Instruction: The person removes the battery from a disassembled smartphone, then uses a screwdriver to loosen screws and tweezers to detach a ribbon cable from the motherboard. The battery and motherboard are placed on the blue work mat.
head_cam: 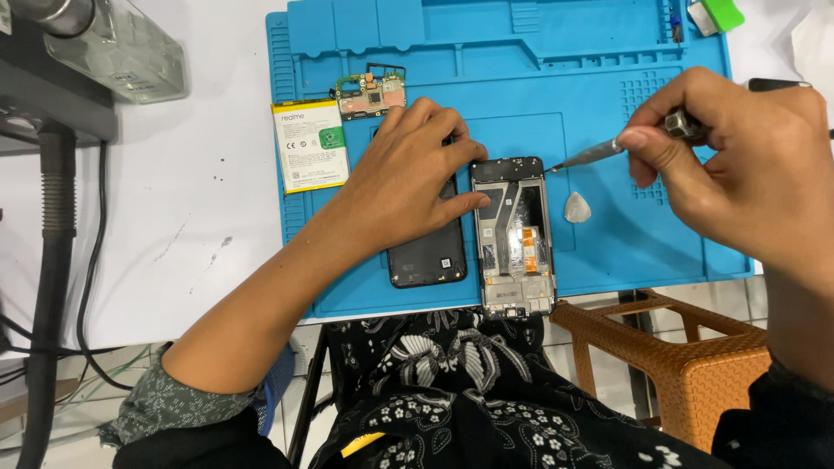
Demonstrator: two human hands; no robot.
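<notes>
An opened phone frame (513, 236) lies upright on the blue work mat (608, 113), its insides and an orange flex strip showing. My left hand (415, 169) rests on the mat with its fingertips pressing the frame's upper left edge, partly covering a black back cover (427, 257). My right hand (738, 156) grips a metal tweezer (591, 155) whose tip points at the frame's top right corner. A small translucent pick (577, 208) lies just right of the frame.
A flat white battery (309, 144) and a green circuit board (372, 94) lie at the mat's upper left. A microscope stand and cables (52, 252) occupy the left. An orange woven stool (686, 356) stands below the table edge at right.
</notes>
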